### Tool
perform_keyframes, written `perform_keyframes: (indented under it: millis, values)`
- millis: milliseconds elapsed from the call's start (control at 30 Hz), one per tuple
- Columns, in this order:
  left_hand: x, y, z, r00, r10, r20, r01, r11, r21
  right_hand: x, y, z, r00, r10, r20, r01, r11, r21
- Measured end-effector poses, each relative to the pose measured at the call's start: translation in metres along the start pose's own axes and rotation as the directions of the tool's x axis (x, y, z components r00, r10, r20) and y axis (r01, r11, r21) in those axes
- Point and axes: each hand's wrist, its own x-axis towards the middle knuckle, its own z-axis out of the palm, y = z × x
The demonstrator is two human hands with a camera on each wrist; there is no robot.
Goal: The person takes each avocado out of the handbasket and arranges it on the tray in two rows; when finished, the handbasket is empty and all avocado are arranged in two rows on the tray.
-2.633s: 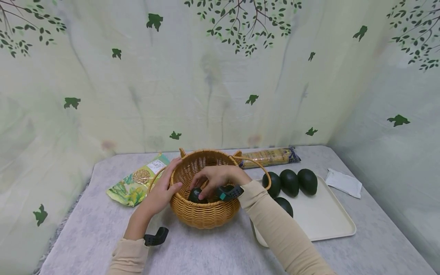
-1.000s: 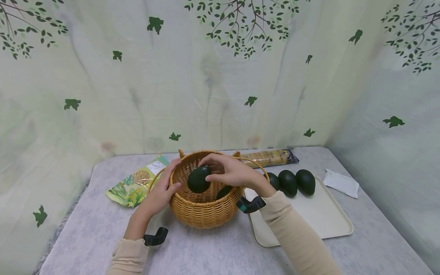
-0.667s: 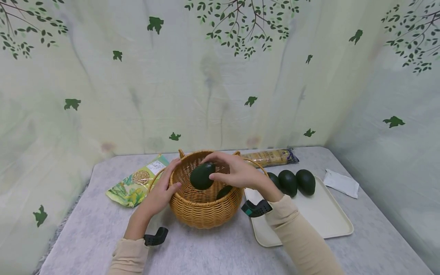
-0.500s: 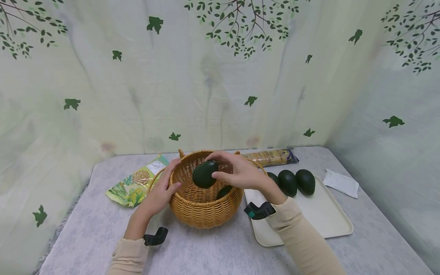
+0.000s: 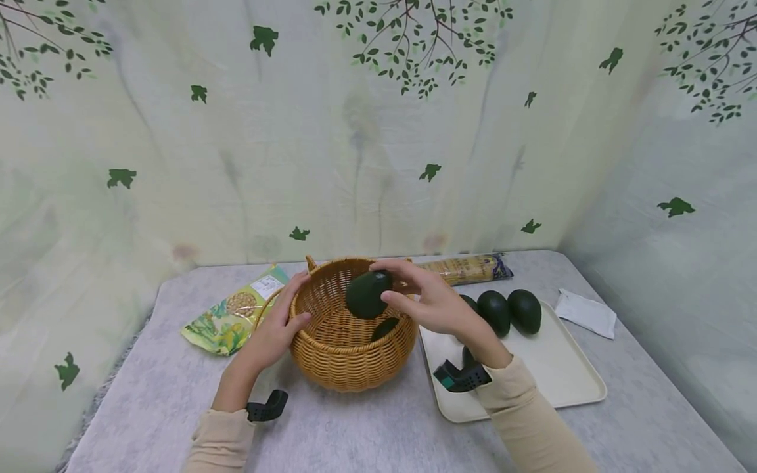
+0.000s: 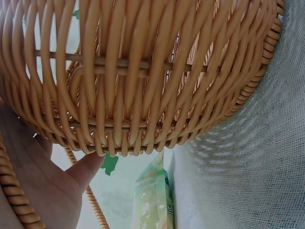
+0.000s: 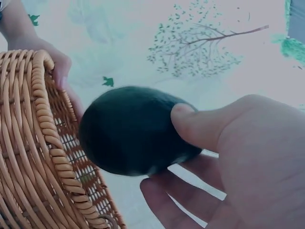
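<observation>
My right hand (image 5: pixel 437 302) holds a dark green avocado (image 5: pixel 368 294) between thumb and fingers, just above the right side of a round wicker basket (image 5: pixel 353 368). The right wrist view shows that avocado (image 7: pixel 133 131) raised beside the basket's rim (image 7: pixel 66 167). Inside the basket, another avocado (image 5: pixel 385 328) lies against the right wall. My left hand (image 5: pixel 275 332) holds the basket by its left rim; in the left wrist view its thumb (image 6: pixel 88 169) touches the wickerwork, while some fingers are hidden behind it.
A cream tray (image 5: pixel 562 374) on the right bears several avocados (image 5: pixel 524 311), partly covered by my right arm. Behind the basket lies a long packet of what looks like noodles (image 5: pixel 473 268). A yellow-green bag (image 5: pixel 236 312) sits left, a white packet (image 5: pixel 587 313) far right.
My right hand has lifted the avocado out from deep in the basket and carried it up and to the right. Another avocado inside has come into sight. The left hand has stayed at the rim.
</observation>
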Motion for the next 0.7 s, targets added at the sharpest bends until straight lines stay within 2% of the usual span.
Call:
perform_keyframes:
  millis: [467,700]
  values:
    - [0.0,0.001,-0.001,1.0,0.009,-0.003,-0.009,1.0,-0.001,-0.027,0.002,-0.012,0.988,0.085,-0.13,-0.082,0.996,0.03]
    - [0.0,0.0,-0.001,1.0,0.004,-0.001,-0.004,1.0,-0.004,-0.037,0.002,-0.02,0.982,0.077,-0.175,-0.073,0.997,0.032]
